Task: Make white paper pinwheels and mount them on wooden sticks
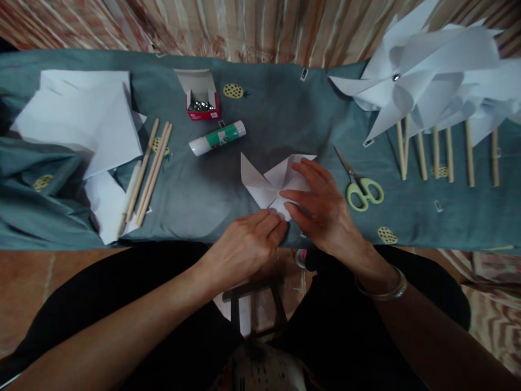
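Observation:
A partly folded white paper pinwheel (260, 187) lies on the cloth at the table's front edge, its pointed blades spread to the left and back. My left hand (256, 236) has its fingers bent together on the near corner of the paper. From the right, my right hand (323, 209) holds the pinwheel, thumb and fingers curved over its centre and right-hand blade. Those fingers hide part of the folds. Scissors (358, 184) with green handles lie just right of my right hand. A green and white glue stick (220, 137) rests behind and left of the paper.
An open red box (203, 111) of small metal pins stands at the back. White paper sheets (89, 117) and several wooden sticks (152, 176) lie on the left. Finished pinwheels (431, 70) on sticks are piled at the back right. A green cloth (187, 201) covers the table.

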The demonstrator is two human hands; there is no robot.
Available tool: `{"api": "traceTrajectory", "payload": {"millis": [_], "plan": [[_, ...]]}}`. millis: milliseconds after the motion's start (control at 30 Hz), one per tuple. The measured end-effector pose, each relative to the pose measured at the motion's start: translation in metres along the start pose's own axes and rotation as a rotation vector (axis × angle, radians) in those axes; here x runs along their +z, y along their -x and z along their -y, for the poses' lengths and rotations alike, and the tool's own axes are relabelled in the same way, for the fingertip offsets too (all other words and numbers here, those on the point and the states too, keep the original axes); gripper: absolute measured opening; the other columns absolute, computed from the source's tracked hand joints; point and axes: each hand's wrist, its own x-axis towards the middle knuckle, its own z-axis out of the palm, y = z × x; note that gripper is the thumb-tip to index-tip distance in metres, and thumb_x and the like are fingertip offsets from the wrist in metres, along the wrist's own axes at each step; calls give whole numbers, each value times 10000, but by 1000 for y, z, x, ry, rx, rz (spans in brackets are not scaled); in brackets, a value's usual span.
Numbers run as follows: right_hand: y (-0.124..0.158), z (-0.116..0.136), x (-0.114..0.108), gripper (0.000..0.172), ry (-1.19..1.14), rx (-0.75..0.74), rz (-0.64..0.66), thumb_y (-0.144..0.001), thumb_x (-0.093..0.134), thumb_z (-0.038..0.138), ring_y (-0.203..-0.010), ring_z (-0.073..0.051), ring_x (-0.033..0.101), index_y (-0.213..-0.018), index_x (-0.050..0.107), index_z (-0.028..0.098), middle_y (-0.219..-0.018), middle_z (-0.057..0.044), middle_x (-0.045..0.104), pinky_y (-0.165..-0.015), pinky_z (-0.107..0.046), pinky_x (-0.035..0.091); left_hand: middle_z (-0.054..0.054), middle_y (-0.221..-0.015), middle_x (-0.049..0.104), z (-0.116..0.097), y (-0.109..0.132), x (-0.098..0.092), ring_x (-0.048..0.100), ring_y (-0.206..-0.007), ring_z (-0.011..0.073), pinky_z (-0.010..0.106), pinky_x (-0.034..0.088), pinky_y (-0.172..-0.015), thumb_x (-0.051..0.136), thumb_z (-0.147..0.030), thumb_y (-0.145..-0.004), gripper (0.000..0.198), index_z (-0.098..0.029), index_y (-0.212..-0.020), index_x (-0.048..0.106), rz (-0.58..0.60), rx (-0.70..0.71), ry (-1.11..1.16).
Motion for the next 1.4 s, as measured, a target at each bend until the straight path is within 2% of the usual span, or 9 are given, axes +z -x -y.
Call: {"api": "traceTrajectory", "payload": {"millis": [300,533,600,700,833,933,1167,1300,1400], "plan": [[0,1,5,342,-11,18,22,-911,499,193,-1442,-296,346,-1133,645,407,-1476,70,476,-1131,-577,353,116,-963,682,0,0,1,636,-866,211,312,577,-688,423,-103,-962,227,-66,-1038,634,-25,-1,-11],[7,-1,13,413,-7,-17,44,-885,456,134,-1492,-295,238,-1158,628,392,-1529,68,410,-1143,-590,293,114,-950,675,1,0,1,639,-849,212,326,581,-701,456,-85,-941,201,-58,-1039,629,2,1,8],[9,-4,15,406,23,-52,22,-875,459,129,-1489,-290,246,-1149,634,372,-1531,52,411,-1138,-573,300,113,-960,670,1,-1,2,645,-877,212,334,581,-718,468,-90,-938,191,-66,-1042,626,30,-9,26],[10,-6,18,333,122,-113,-15,-894,442,142,-1483,-282,257,-1106,661,275,-1533,-29,415,-1120,-546,327,111,-979,672,0,-5,1,654,-916,220,339,581,-739,509,-87,-914,169,-80,-1030,632,69,-47,30],[9,-4,17,356,208,-120,17,-891,421,126,-1478,-289,250,-1119,680,214,-1513,-94,444,-1111,-564,331,94,-939,684,-6,-9,-10,664,-893,219,336,573,-745,530,-116,-911,167,-105,-1028,649,93,-132,-8],[6,3,11,408,239,-97,82,-866,435,86,-1475,-306,254,-1164,684,211,-1507,-117,455,-1111,-575,322,80,-922,695,-11,-5,-23,674,-904,215,332,567,-773,544,-140,-914,182,-127,-1051,662,58,-185,-1],[2,20,-1,435,341,-129,197,-817,453,61,-1473,-340,258,-1196,667,78,-1484,-239,441,-1128,-536,312,87,-946,734,-25,24,-45,715,-879,213,307,574,-768,576,-147,-899,174,-141,-1015,707,-92,-330,55],[2,26,-6,489,370,-144,247,-745,533,96,-1474,-360,244,-1218,645,43,-1489,-260,423,-1142,-531,296,88,-955,746,-35,50,-45,721,-845,190,296,566,-784,567,-135,-900,183,-142,-1003,718,-204,-433,208],[0,26,-8,503,357,-113,274,-703,559,96,-1476,-367,235,-1192,669,65,-1516,-241,399,-1148,-533,285,94,-960,755,-38,68,-36,717,-828,191,296,559,-753,556,-131,-889,208,-146,-1005,728,-263,-502,382]]}}
